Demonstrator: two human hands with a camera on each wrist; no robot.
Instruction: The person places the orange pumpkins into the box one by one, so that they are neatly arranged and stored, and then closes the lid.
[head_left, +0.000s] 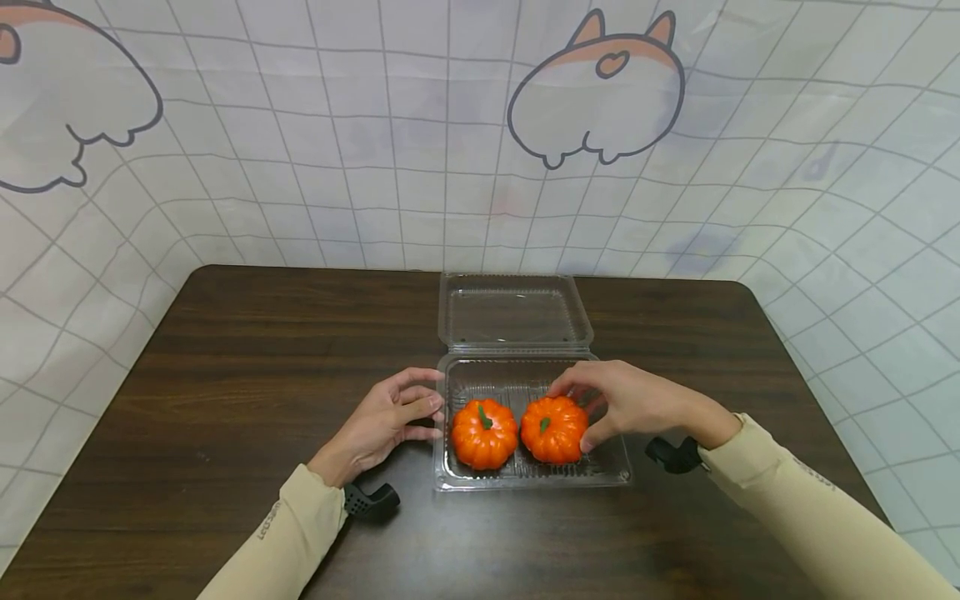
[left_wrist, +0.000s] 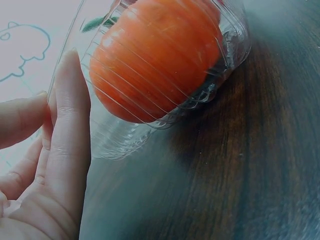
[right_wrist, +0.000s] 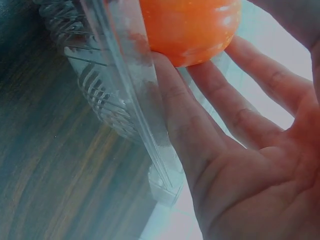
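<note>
A clear plastic clamshell box [head_left: 532, 481] lies with its lid folded back on the table. Inside its base sit two small orange pumpkins with green stems, a left pumpkin [head_left: 484, 435] and a right pumpkin [head_left: 554, 430]. My left hand [head_left: 382, 421] pinches the box's left rim between thumb and fingers; the left wrist view shows the left pumpkin [left_wrist: 155, 60] through the ribbed wall. From the right, my right hand [head_left: 637, 400] reaches over the rim and grips the right pumpkin, thumb in front and fingers behind. Fingertips touch this pumpkin [right_wrist: 192, 30] in the right wrist view.
The transparent lid [head_left: 517, 312] lies open towards the back edge of the dark wooden table [head_left: 262, 358]. A white grid-patterned cloth [head_left: 360, 150] with cartoon drawings hangs behind and at both sides. Each wrist wears a black camera strap.
</note>
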